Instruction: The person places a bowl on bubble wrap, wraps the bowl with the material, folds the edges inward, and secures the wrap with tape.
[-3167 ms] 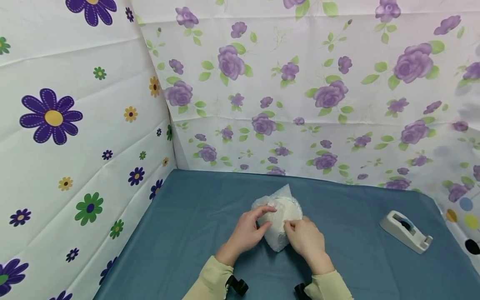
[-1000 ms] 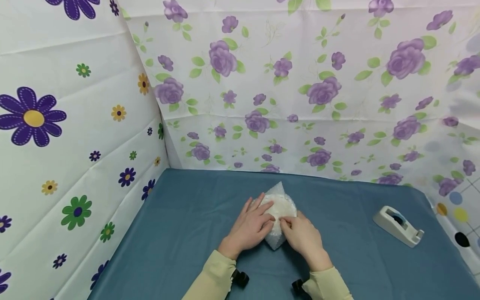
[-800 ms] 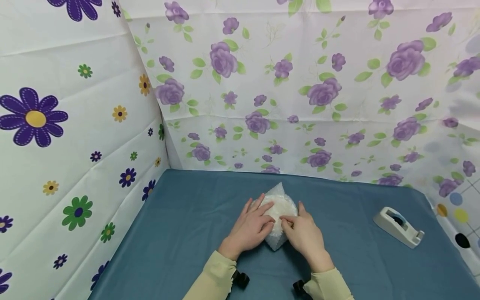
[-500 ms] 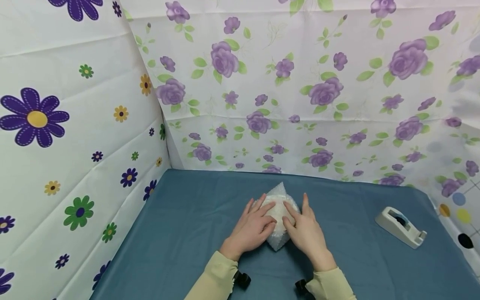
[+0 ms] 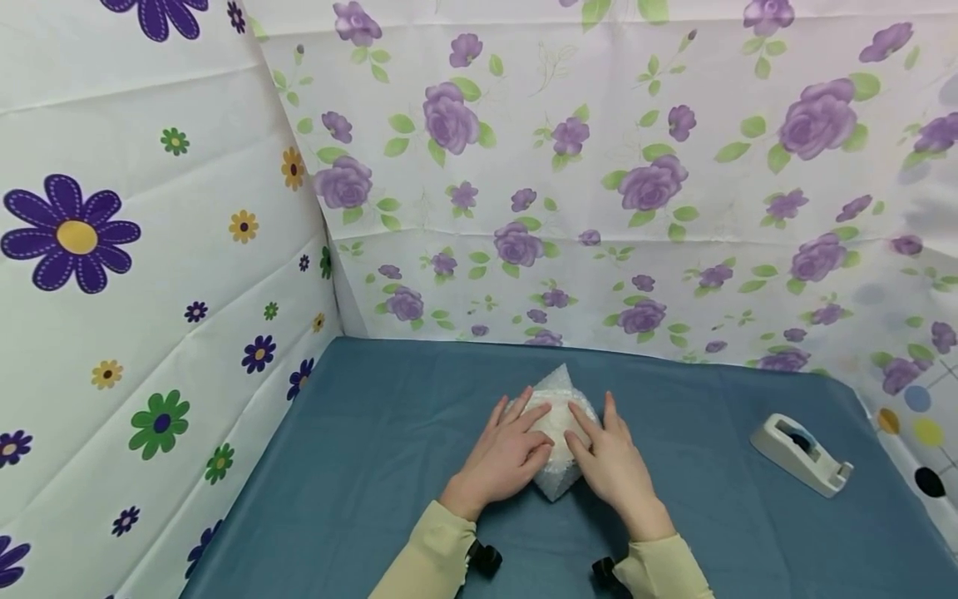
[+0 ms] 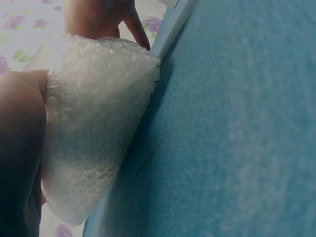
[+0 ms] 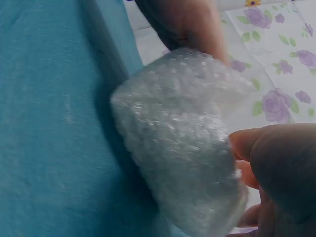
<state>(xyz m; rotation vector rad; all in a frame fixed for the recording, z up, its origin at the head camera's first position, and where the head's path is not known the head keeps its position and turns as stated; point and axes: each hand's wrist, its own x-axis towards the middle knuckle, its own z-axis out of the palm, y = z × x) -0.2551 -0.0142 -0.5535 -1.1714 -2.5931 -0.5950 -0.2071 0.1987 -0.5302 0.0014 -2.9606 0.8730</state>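
Note:
A bundle of bubble wrap point(image 5: 557, 428) sits on the blue cloth, roughly rounded, with a pointed corner at its far end and another at its near end. What it wraps cannot be made out. My left hand point(image 5: 500, 457) rests on its left side and top with fingers spread. From the right, my right hand point(image 5: 617, 470) touches the top with thumb and index finger, its other fingers extended along the far right side. The left wrist view shows the bubbled side of the bundle point(image 6: 98, 113) close up, and the right wrist view shows its opposite side point(image 7: 177, 143).
A white tape dispenser point(image 5: 801, 455) stands at the right on the blue cloth point(image 5: 374, 433). Flower-printed sheets point(image 5: 569, 175) close off the back and the left side. Black camera mounts point(image 5: 485, 559) sit under both wrists.
The left hand has flattened from a curled hold on the loose wrap to spread fingers on top. My right hand has gone from pinching the wrap to extended fingers. The loose wrap now lies flatter.

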